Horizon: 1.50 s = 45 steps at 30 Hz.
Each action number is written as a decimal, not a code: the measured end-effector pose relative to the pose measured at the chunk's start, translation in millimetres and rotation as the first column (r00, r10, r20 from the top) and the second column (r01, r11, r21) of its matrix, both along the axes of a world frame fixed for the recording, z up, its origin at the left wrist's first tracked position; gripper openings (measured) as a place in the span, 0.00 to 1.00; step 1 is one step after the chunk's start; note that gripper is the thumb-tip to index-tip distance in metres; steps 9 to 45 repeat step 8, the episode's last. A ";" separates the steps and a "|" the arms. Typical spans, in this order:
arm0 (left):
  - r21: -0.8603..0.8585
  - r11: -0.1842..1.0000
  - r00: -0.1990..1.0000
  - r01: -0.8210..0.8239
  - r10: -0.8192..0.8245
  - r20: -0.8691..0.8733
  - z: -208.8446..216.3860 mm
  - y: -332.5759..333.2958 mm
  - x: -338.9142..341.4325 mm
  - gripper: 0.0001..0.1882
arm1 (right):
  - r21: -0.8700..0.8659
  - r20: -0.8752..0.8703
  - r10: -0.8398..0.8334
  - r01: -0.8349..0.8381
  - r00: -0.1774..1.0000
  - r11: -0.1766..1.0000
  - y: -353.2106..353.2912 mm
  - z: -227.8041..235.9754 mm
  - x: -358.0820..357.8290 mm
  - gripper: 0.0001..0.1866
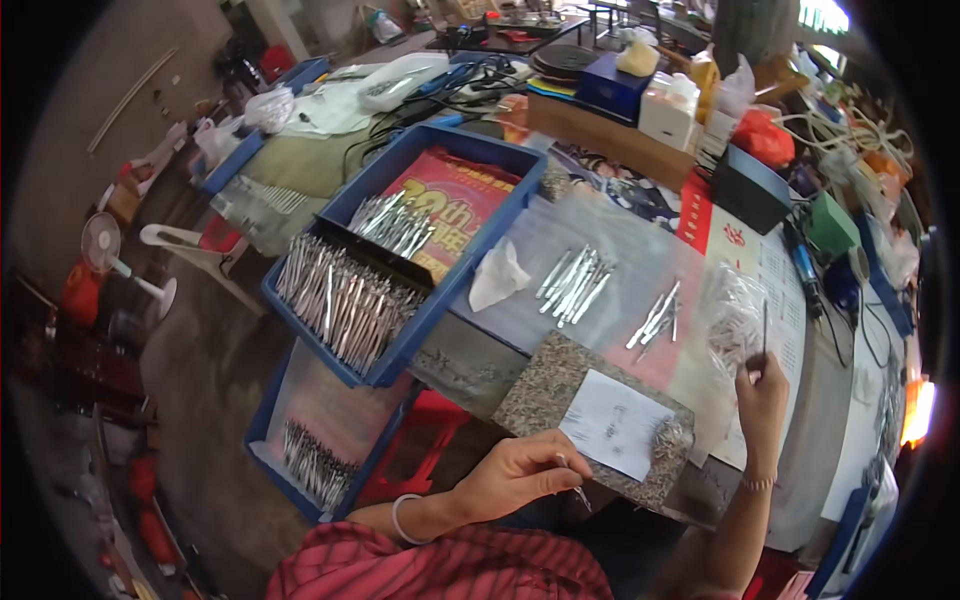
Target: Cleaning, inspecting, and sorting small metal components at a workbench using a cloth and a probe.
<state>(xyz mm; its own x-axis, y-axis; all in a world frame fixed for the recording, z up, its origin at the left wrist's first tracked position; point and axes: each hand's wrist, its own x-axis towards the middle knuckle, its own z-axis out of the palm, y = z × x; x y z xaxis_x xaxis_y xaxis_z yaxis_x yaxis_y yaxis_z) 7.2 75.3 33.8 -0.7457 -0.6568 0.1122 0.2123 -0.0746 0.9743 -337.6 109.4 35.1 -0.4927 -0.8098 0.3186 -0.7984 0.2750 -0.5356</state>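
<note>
My left hand point(520, 470) pinches a small thin metal piece point(577, 490) at the near edge of a speckled stone slab point(545, 375). A white paper sheet point(612, 422) with tiny parts lies on the slab. My right hand point(762, 392) is raised at the slab's right and holds a thin dark rod point(765, 330) upright. Two loose bunches of silvery metal rods point(575, 280) point(655, 318) lie on the plastic-covered table beyond the slab. A clear bag of small parts point(735, 318) sits just left of my right hand.
A blue tray point(400, 345) of many metal rods hangs over the table's left edge, and a second blue tray point(300, 450) sits lower by a red stool point(425, 430). A crumpled white tissue point(497, 275), boxes, cables and tools crowd the far table. A small fan point(102, 245) stands on the floor.
</note>
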 end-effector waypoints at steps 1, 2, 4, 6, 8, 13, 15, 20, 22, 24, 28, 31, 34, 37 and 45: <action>0.084 0.996 1.000 0.018 -0.018 -0.009 -2.7 0.4 -0.7 0.08 | -0.006 0.126 0.030 -0.029 0.992 1.000 9.3 14.2 20.1 0.03; 0.172 0.984 0.999 0.039 -0.036 -0.015 -4.7 2.6 0.1 0.08 | 0.026 0.369 0.026 -0.038 0.929 0.999 20.5 23.0 39.8 0.02; 0.340 0.937 0.996 0.084 -0.073 -0.046 -7.1 4.1 -1.4 0.10 | 0.061 0.727 0.018 -0.090 0.686 0.994 43.8 38.0 77.5 0.03; 0.441 0.896 0.997 0.049 -0.070 0.031 -6.4 6.3 -1.3 0.11 | 0.067 0.883 0.029 -0.186 0.469 0.980 60.5 37.8 110.7 0.05; 0.449 0.888 0.987 0.096 -0.142 0.069 -11.1 0.6 -10.1 0.13 | 0.035 0.950 0.072 -0.332 0.302 0.943 70.7 35.4 119.4 0.08; 0.449 0.888 0.987 0.096 -0.142 0.069 -11.1 0.6 -10.1 0.13 | 0.035 0.950 0.072 -0.332 0.302 0.943 70.7 35.4 119.4 0.08; 0.449 0.888 0.987 0.096 -0.142 0.069 -11.1 0.6 -10.1 0.13 | 0.035 0.950 0.072 -0.332 0.302 0.943 70.7 35.4 119.4 0.08; 0.449 0.888 0.987 0.096 -0.142 0.069 -11.1 0.6 -10.1 0.13 | 0.035 0.950 0.072 -0.332 0.302 0.943 70.7 35.4 119.4 0.08; 0.449 0.888 0.987 0.096 -0.142 0.069 -11.1 0.6 -10.1 0.13 | 0.035 0.950 0.072 -0.332 0.302 0.943 70.7 35.4 119.4 0.08; 0.449 0.888 0.987 0.096 -0.142 0.069 -11.1 0.6 -10.1 0.13 | 0.035 0.950 0.072 -0.332 0.302 0.943 70.7 35.4 119.4 0.08; 0.449 0.888 0.987 0.096 -0.142 0.069 -11.1 0.6 -10.1 0.13 | 0.035 0.950 0.072 -0.332 0.302 0.943 70.7 35.4 119.4 0.08; 0.449 0.888 0.987 0.096 -0.142 0.069 -11.1 0.6 -10.1 0.13 | 0.035 0.950 0.072 -0.332 0.302 0.943 70.7 35.4 119.4 0.08; 0.449 0.888 0.987 0.096 -0.142 0.069 -11.1 0.6 -10.1 0.13 | 0.035 0.950 0.072 -0.332 0.302 0.943 70.7 35.4 119.4 0.08; 0.449 0.888 0.987 0.096 -0.142 0.069 -11.1 0.6 -10.1 0.13 | 0.035 0.950 0.072 -0.332 0.302 0.943 70.7 35.4 119.4 0.08; 0.449 0.888 0.987 0.096 -0.142 0.069 -11.1 0.6 -10.1 0.13 | 0.035 0.950 0.072 -0.332 0.302 0.943 70.7 35.4 119.4 0.08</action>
